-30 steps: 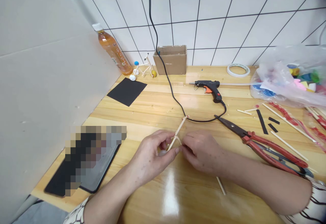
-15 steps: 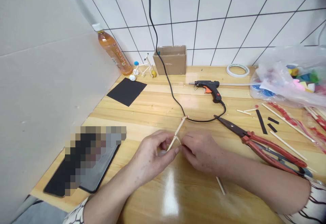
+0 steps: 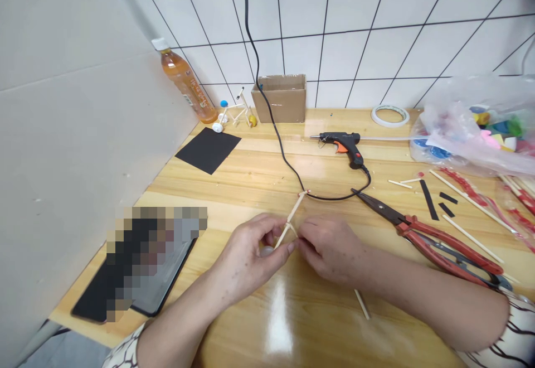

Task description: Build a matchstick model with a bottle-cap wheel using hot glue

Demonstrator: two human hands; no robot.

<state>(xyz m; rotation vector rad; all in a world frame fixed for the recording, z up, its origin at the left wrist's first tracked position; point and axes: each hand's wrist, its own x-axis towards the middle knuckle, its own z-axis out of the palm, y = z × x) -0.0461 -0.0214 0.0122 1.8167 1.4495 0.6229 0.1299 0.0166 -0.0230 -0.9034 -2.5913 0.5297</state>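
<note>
A thin wooden stick frame [image 3: 296,210], with a short crosspiece at its far end, slants over the middle of the table. My left hand [image 3: 254,256] pinches its near part between thumb and fingers, with a small whitish round piece [image 3: 266,251] beside the thumb. Just to the right, my right hand [image 3: 330,245] is closed, its fingertips on a thin pale strip [image 3: 293,230] that meets the stick. The far end of the frame lies beside the black cable [image 3: 284,156]. Another loose stick [image 3: 362,305] shows below my right wrist.
Red-handled pliers [image 3: 443,251] lie right of my right hand, behind the forearm. Farther back are a glue gun [image 3: 349,145], tape roll [image 3: 390,116], cardboard box [image 3: 280,106], small stick tricycle [image 3: 236,112], black card [image 3: 209,150] and bottle [image 3: 188,86]. Phones [image 3: 146,295] lie left; plastic bags [image 3: 472,134] right.
</note>
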